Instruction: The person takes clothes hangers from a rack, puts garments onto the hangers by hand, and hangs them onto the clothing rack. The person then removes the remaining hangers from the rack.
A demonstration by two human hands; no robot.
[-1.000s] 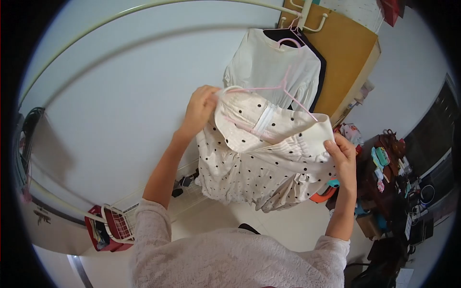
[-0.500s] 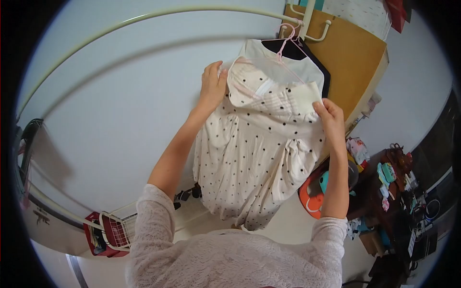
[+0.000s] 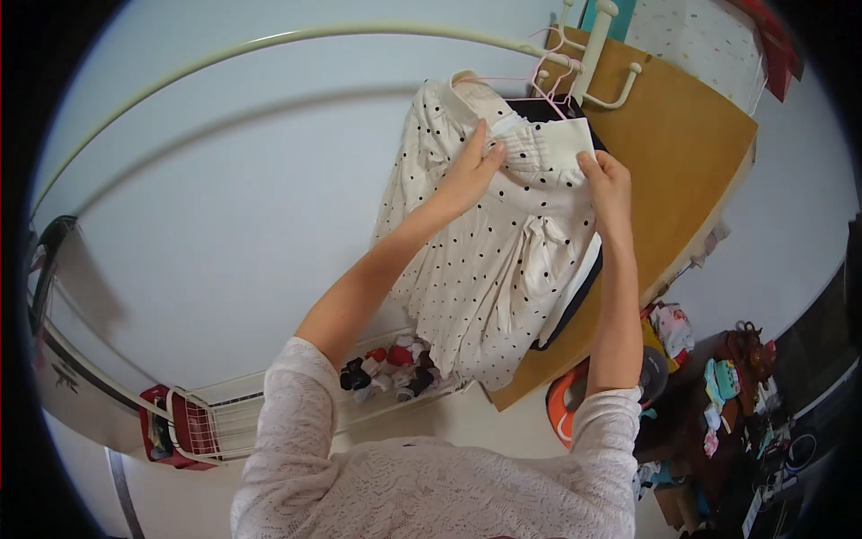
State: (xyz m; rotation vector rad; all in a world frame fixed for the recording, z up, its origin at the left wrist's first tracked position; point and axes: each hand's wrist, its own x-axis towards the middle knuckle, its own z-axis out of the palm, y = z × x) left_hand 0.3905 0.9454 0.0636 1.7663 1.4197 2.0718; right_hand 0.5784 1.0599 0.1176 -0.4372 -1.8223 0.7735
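Note:
A cream dress with black polka dots point(image 3: 485, 260) hangs in front of me, its upper edge bunched near a pink hanger point(image 3: 549, 81). My left hand point(image 3: 471, 171) is on the front of the dress near the gathered top, thumb and fingers closed about the fabric. With my right hand point(image 3: 611, 189) I pinch the right end of the plain cream band point(image 3: 568, 144) at the top. Dark clothing point(image 3: 539, 110) hangs behind the dress, mostly covered by it.
A cream rail point(image 3: 359, 32) curves across to a post with hooks point(image 3: 597, 40) by a wooden panel point(image 3: 664, 135). Below are a wire rack point(image 3: 247, 429) with bundled socks point(image 3: 400, 364), a red bin point(image 3: 162, 431) and an orange object point(image 3: 561, 404). A cluttered dark table point(image 3: 736, 413) stands right.
My left hand has moved right from the dress's left edge onto its front. The dress has turned and shifted up, covering the white garment behind. My right hand still holds the band.

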